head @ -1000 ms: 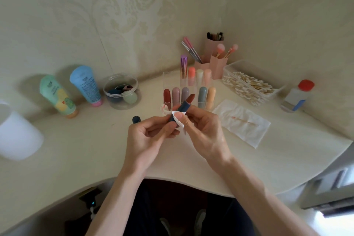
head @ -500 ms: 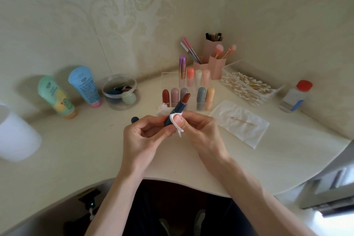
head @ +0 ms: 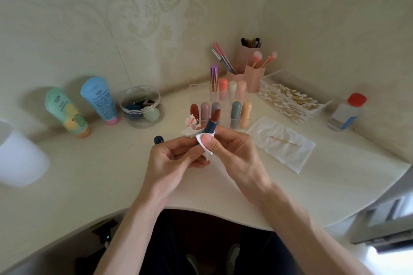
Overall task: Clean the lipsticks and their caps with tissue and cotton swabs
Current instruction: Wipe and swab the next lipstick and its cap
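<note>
My left hand [head: 172, 158] grips the base of an open dark blue lipstick [head: 209, 127], whose brownish-red bullet points up and away. With thumb and fingers, my right hand [head: 232, 152] pinches a small white tissue piece [head: 204, 144] against the lipstick's tube. The lipstick's dark blue cap [head: 158, 140] stands on the table just left of my hands. A crumpled tissue [head: 190, 126] stained red lies behind them. A clear organizer [head: 196, 94] holds several capped lipsticks.
A spread tissue [head: 283, 145] with a used cotton swab lies to the right. Behind it are a clear box of cotton swabs [head: 290, 98], pink brush holders [head: 250, 69] and a red-capped bottle [head: 346, 111]. Two tubes, a clear jar [head: 140, 107] and a white cup [head: 20, 156] stand at left.
The lipstick has tilted more upright in my hands, and my right thumb with the tissue has shifted along the tube.
</note>
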Action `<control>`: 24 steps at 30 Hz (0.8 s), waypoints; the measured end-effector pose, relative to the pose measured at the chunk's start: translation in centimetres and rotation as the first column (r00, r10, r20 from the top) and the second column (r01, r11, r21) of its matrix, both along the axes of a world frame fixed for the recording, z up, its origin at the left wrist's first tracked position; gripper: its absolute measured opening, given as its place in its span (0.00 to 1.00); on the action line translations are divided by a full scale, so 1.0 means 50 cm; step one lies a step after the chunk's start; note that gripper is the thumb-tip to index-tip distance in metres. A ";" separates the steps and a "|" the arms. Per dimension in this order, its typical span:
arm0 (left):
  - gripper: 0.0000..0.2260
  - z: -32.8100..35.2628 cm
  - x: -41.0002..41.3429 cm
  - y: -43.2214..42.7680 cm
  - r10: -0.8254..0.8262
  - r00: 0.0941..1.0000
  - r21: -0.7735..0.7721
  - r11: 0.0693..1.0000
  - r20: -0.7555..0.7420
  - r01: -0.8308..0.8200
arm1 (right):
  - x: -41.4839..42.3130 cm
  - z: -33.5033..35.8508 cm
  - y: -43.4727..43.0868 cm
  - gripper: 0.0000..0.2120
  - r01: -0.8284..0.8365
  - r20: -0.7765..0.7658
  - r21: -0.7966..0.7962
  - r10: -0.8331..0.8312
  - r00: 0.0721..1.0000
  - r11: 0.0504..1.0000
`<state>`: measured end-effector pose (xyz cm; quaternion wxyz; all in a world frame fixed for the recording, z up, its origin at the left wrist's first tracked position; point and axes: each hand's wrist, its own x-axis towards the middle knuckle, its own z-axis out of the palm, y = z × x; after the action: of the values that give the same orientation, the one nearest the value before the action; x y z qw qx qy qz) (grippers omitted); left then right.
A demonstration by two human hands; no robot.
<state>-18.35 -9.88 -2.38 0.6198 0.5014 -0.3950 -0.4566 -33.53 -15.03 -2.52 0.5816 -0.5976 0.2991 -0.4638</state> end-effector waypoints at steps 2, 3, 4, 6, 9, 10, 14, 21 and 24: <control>0.10 -0.003 0.002 0.000 -0.036 0.999 0.002 0.999 0.018 0.036 | -0.003 -0.001 -0.002 0.11 -0.009 -0.016 -0.022 0.009 1.000 1.000; 0.10 -0.004 0.003 0.000 -0.062 0.998 0.005 0.998 0.033 0.062 | -0.005 0.000 -0.002 0.11 -0.014 -0.023 -0.025 0.014 1.000 1.000; 0.10 -0.005 0.006 0.000 -0.089 0.995 0.011 0.996 0.044 0.089 | -0.006 0.002 -0.002 0.11 -0.019 -0.028 -0.020 0.018 0.999 1.000; 0.11 -0.005 0.015 -0.001 -0.152 0.987 0.032 0.988 0.048 0.151 | -0.008 0.008 -0.001 0.11 -0.031 -0.038 0.001 0.031 0.999 1.000; 0.13 -0.003 0.024 0.000 -0.222 0.974 0.063 0.974 0.042 0.219 | -0.011 0.013 -0.001 0.10 -0.056 -0.056 0.018 0.057 0.997 0.998; 0.13 -0.002 0.023 0.001 -0.216 0.975 0.059 0.975 0.041 0.214 | -0.012 0.012 -0.003 0.10 -0.047 -0.063 0.010 0.048 0.997 0.999; 0.09 -0.001 0.010 0.003 -0.077 0.996 -0.018 0.997 0.044 0.078 | -0.011 0.003 -0.007 0.11 0.000 -0.054 -0.018 -0.001 0.999 1.000; 0.10 -0.003 -0.001 0.002 0.042 0.994 -0.062 0.997 0.101 -0.036 | -0.007 -0.004 -0.012 0.14 0.000 -0.035 -0.027 -0.001 0.999 1.000; 0.11 -0.005 0.004 0.003 -0.079 0.995 -0.034 0.996 0.068 0.081 | -0.017 0.000 -0.009 0.12 0.014 -0.040 -0.031 -0.015 0.999 0.999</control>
<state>-18.17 -9.72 -2.64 0.5966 0.4887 -0.4433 -0.4569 -34.37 -15.51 -2.51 0.5630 -0.6135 0.3080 -0.4602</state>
